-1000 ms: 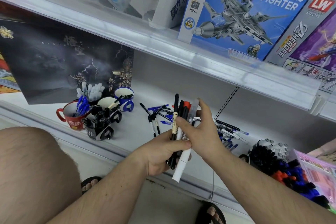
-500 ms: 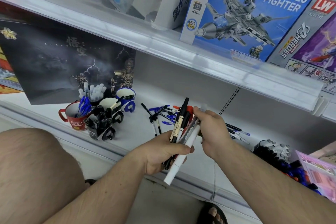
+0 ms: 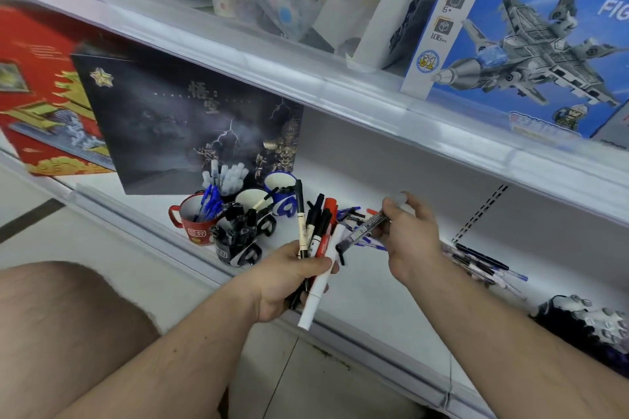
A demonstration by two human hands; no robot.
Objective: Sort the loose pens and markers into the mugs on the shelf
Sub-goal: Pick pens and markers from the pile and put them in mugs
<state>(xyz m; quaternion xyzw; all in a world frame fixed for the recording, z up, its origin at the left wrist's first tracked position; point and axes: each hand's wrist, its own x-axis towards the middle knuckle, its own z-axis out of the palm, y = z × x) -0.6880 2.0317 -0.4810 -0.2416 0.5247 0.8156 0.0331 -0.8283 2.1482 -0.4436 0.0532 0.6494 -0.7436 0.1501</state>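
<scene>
1. My left hand (image 3: 289,279) grips a marker bundle (image 3: 318,235); my right hand (image 3: 408,235) pinches one grey pen (image 3: 362,231).
2. Mugs (image 3: 238,214) at ten o'clock are part-filled.
3. Loose pens (image 3: 483,262) at three o'clock remain on the shelf (image 3: 374,286).

Bare forearms, no sleeves; bare knee (image 3: 58,333); possibly shorts, unseen.
</scene>
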